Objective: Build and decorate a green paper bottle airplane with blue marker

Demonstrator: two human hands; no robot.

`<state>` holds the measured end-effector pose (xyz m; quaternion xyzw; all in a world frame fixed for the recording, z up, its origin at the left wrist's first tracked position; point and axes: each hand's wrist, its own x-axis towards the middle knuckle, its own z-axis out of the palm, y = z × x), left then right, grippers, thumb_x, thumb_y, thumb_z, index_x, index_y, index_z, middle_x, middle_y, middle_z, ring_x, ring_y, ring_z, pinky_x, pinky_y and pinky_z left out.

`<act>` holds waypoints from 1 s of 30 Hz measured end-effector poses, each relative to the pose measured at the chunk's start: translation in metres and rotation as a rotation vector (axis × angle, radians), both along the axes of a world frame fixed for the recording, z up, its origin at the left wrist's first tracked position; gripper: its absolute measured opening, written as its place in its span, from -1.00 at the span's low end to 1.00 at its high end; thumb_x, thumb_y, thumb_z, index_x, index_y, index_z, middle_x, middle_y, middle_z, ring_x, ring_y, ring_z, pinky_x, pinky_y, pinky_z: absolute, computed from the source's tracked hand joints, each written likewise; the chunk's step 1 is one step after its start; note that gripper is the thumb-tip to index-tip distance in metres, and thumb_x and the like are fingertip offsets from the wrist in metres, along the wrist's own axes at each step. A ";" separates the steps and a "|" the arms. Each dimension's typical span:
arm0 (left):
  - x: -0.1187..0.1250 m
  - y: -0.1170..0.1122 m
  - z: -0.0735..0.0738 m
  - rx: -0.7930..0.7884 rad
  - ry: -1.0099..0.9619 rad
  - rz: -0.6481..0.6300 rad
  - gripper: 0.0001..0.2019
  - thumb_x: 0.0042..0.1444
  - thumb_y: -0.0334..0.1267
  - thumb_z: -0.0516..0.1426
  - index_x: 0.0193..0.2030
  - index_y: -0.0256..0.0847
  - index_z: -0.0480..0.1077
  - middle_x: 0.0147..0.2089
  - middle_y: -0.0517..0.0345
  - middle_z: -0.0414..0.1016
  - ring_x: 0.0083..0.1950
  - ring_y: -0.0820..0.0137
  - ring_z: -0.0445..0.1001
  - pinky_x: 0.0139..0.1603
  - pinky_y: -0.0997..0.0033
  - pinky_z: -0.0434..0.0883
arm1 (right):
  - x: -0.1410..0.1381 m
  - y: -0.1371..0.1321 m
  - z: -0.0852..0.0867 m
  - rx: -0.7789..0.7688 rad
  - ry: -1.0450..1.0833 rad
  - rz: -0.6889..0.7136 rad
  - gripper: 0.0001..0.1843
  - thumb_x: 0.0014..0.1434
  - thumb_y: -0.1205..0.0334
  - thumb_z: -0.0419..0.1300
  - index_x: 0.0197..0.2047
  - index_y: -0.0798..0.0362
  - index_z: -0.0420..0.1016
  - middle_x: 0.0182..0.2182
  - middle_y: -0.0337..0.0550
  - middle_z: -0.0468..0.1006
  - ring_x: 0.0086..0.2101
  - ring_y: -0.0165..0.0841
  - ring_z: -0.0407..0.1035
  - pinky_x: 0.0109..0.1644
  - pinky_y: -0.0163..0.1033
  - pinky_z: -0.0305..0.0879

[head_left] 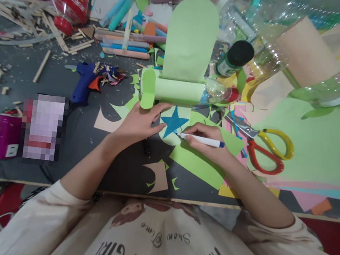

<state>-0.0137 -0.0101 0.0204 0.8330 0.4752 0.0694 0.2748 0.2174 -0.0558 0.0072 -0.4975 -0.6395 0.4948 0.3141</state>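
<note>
A pale green paper disc [169, 137] is lying flat on the dark table, near the middle of the scene, bearing a blue five-pointed star [173, 122] — its far edge is sitting just beside a green paper roll. A white marker with a blue cap end [202, 140] is lying nearly level, its tip touching the star's right, near point.

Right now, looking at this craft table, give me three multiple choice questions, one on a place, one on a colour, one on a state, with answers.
1. Where do the scissors lie? A left of the glue gun B right of the right hand C on the bottle
2. What colour is the star? A blue B red C yellow
3. What does the left hand do? A grips scissors B presses flat beside the star C hangs in air

Answers: B, they lie past the pen; A, blue on a pale green disc; B, palm down.
</note>
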 end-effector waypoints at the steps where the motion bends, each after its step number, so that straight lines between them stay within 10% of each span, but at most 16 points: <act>1: 0.000 0.000 0.000 0.001 -0.003 0.001 -0.51 0.23 -0.11 0.03 0.27 -0.16 0.27 -0.40 0.25 0.30 -0.36 0.38 0.35 -0.20 0.46 0.27 | 0.000 0.000 0.000 0.002 0.000 -0.002 -0.86 0.12 0.18 0.24 -0.42 0.05 0.52 -0.54 -0.24 0.52 -0.54 -0.44 0.28 -0.47 -0.33 0.17; 30: 0.001 0.001 0.000 0.007 0.002 -0.011 -0.53 0.24 -0.12 0.04 0.27 -0.15 0.28 -0.41 0.24 0.29 -0.34 0.34 0.38 -0.17 0.43 0.28 | 0.000 0.002 -0.002 0.034 -0.009 -0.109 -0.83 0.11 0.13 0.27 -0.43 0.03 0.50 -0.53 -0.23 0.54 -0.52 -0.41 0.34 -0.45 -0.31 0.20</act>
